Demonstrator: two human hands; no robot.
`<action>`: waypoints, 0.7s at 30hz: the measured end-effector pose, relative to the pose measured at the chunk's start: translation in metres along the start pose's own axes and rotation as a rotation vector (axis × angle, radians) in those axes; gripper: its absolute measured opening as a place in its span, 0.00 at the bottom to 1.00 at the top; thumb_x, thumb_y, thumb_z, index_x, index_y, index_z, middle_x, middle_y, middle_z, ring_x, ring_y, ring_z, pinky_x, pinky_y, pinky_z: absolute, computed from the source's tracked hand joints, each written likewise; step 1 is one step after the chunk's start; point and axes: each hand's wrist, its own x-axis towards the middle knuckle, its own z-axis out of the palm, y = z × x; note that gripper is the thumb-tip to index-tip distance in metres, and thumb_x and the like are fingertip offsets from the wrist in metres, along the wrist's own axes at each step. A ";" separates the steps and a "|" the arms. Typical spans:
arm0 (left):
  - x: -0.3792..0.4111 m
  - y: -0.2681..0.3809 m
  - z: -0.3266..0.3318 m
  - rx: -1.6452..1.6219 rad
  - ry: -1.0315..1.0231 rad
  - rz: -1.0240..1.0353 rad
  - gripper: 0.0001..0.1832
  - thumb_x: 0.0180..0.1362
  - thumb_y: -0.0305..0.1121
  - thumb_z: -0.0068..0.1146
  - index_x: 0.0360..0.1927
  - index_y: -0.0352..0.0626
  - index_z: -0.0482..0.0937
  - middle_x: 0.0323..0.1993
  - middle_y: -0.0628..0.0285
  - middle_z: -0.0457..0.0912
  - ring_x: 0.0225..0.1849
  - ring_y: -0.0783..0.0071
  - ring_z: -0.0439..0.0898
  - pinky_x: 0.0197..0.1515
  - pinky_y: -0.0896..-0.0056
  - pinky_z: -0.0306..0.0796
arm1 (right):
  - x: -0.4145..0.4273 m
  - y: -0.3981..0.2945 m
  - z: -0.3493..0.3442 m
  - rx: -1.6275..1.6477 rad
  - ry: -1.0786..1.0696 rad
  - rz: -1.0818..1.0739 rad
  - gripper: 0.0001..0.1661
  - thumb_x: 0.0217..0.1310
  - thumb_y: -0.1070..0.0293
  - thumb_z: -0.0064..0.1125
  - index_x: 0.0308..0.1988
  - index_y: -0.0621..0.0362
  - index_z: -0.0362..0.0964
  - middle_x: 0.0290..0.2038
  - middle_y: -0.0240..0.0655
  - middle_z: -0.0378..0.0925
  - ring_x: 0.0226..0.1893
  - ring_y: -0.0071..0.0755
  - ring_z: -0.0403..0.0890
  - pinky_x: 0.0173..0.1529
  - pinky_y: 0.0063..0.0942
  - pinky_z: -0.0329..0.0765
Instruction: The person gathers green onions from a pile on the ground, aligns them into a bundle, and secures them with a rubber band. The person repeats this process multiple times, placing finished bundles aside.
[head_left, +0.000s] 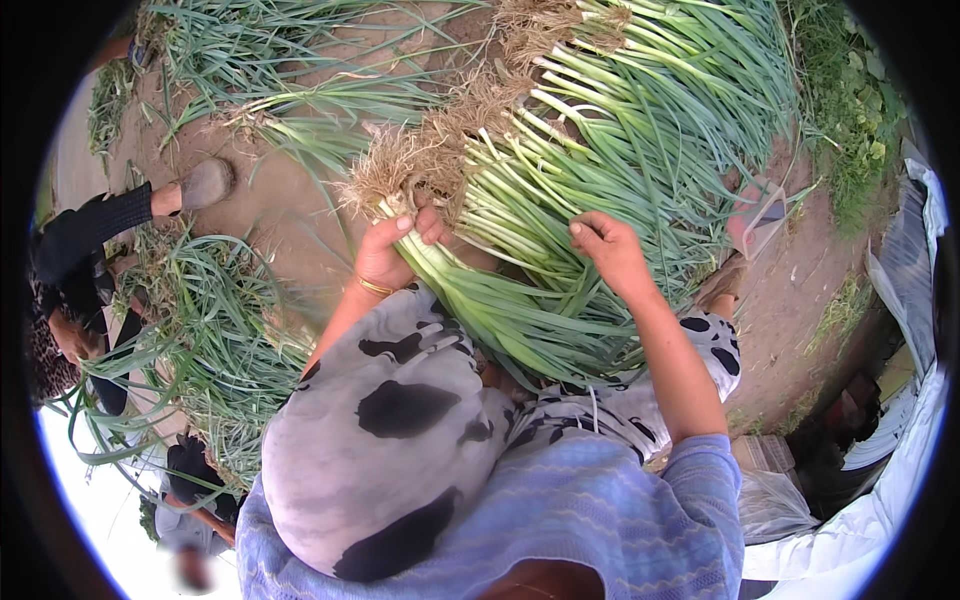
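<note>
My left hand (384, 253) grips a bunch of scallions (480, 292) close to its root end, thumb across the pale stalks. Dry brown roots (397, 169) stick out above that hand, and the green leaves slant down to the right over my lap. My right hand (613, 253) hovers over the leaves with its fingers curled and the thumb against the index finger; I see nothing between them. Just beyond both hands, laid-out scallions (637, 142) form a long row on the soil, roots to the left and leaves to the right.
Loose heaps of scallions (225, 322) lie to the left, with more leaves (225, 60) at the upper left. A person's shoe (208, 184) and another person's arm (202, 517) show at the left. Right of the row are a clear plastic piece (759, 214), weeds (847, 112) and plastic sheeting (904, 262).
</note>
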 end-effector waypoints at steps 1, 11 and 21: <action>0.001 0.000 0.000 0.020 0.044 -0.004 0.23 0.51 0.39 0.65 0.49 0.46 0.71 0.28 0.70 0.64 0.31 0.75 0.66 0.44 0.66 0.65 | 0.020 0.000 -0.001 -0.105 0.098 -0.076 0.19 0.66 0.59 0.61 0.45 0.66 0.76 0.36 0.39 0.82 0.36 0.32 0.82 0.42 0.29 0.78; 0.012 0.000 -0.011 -0.013 -0.072 -0.013 0.21 0.51 0.37 0.64 0.49 0.46 0.74 0.30 0.68 0.69 0.34 0.71 0.69 0.46 0.63 0.66 | 0.095 -0.008 0.052 -0.889 0.211 -0.477 0.17 0.49 0.65 0.66 0.36 0.61 0.71 0.35 0.49 0.77 0.41 0.51 0.79 0.49 0.42 0.78; 0.029 0.003 0.007 0.064 -0.017 -0.005 0.33 0.51 0.33 0.64 0.62 0.40 0.69 0.32 0.61 0.75 0.37 0.66 0.75 0.47 0.62 0.71 | 0.086 -0.008 -0.006 0.059 -0.152 -0.150 0.12 0.65 0.64 0.59 0.40 0.63 0.78 0.32 0.34 0.83 0.32 0.25 0.80 0.43 0.28 0.74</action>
